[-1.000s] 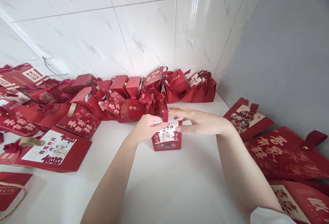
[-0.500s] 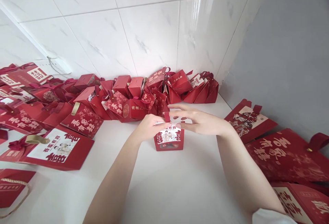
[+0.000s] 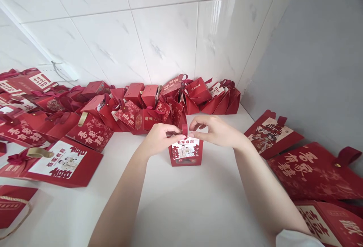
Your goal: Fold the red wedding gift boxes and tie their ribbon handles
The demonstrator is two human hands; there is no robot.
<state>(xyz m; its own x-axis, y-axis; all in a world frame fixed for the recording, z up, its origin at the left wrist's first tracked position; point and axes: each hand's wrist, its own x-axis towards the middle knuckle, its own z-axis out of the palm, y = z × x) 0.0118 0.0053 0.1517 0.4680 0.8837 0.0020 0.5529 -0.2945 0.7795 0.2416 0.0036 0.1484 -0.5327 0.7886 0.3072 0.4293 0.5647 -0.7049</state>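
Observation:
A small red gift box (image 3: 185,152) with a white printed label and a window low on its front stands upright on the white table. A dark red ribbon handle (image 3: 185,129) rises from its top. At the box's upper left edge, my left hand (image 3: 163,138) grips with the thumb in front and the fingers behind. My right hand (image 3: 214,131) pinches the upper right edge in the same way, its fingers curled. The ribbon stands between the two hands. Part of the box's top is hidden by the fingertips.
Many red gift boxes (image 3: 133,113) are heaped along the tiled wall, reaching to the left. A larger labelled box (image 3: 90,164) lies at the left. Flat red boxes (image 3: 314,167) lie at the right beside a grey panel (image 3: 320,50).
My right hand's spread fingers have curled in and come down to the box's top. My left hand has shifted slightly left. The box stays in about the same place.

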